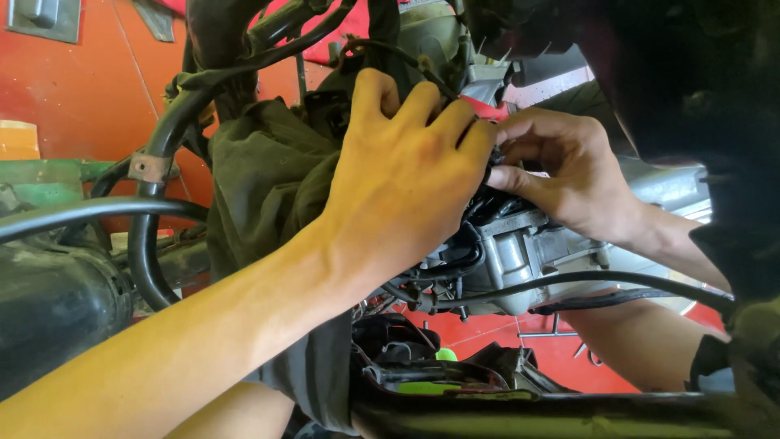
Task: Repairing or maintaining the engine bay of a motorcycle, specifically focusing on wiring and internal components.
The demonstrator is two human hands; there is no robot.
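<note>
My left hand (406,175) reaches up into a stripped motorcycle frame, with its fingers curled over black wiring (455,252) near the grey engine casing (520,252). Facing it from the right is my right hand (569,175). Its fingertips pinch a small black connector (496,158) where the two hands meet. A red part (483,107) shows just above the fingers. What the left fingers grip is hidden behind the hand.
An olive-green rag (260,179) hangs over the frame left of my hands. Black frame tubes (146,211) curve at the left. A black cable (617,280) runs under the engine. Behind are an orange wall (81,81) and a red floor (561,349).
</note>
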